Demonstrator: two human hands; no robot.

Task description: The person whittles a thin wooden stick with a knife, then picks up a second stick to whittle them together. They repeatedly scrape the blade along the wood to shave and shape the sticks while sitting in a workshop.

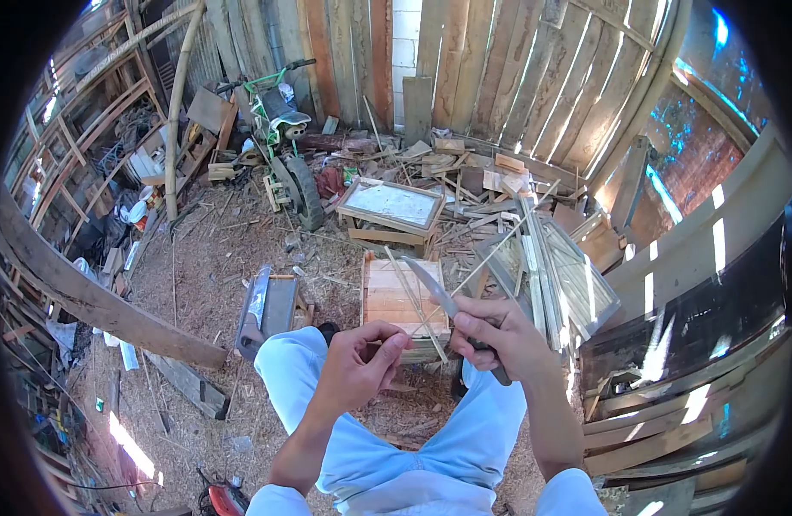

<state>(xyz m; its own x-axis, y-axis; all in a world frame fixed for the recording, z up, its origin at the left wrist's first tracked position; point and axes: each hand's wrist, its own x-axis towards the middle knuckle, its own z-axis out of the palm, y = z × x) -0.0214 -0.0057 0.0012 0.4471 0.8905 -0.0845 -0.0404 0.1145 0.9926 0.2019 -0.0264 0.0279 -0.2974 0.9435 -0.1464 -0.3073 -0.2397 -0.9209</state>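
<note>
My right hand [497, 337] is wrapped round the handle of a knife [434, 287], whose pale blade points up and to the left. To its left, my left hand [361, 365] is closed with thumb and forefinger pinched together. Whatever may be between those fingers is too small to make out. Beyond both hands stands a low wooden slatted box [387, 279]. Thin wooden strips [403, 284] cross over its top, apart from the blade as far as I can see.
Left of my knees is a small dark-topped stand [278, 301] with a shiny blade-like tool on it. A framed tray [391, 205], scrap wood [473, 176] and a small green motorbike [284, 129] lie farther back. Planks [662, 439] are stacked at right.
</note>
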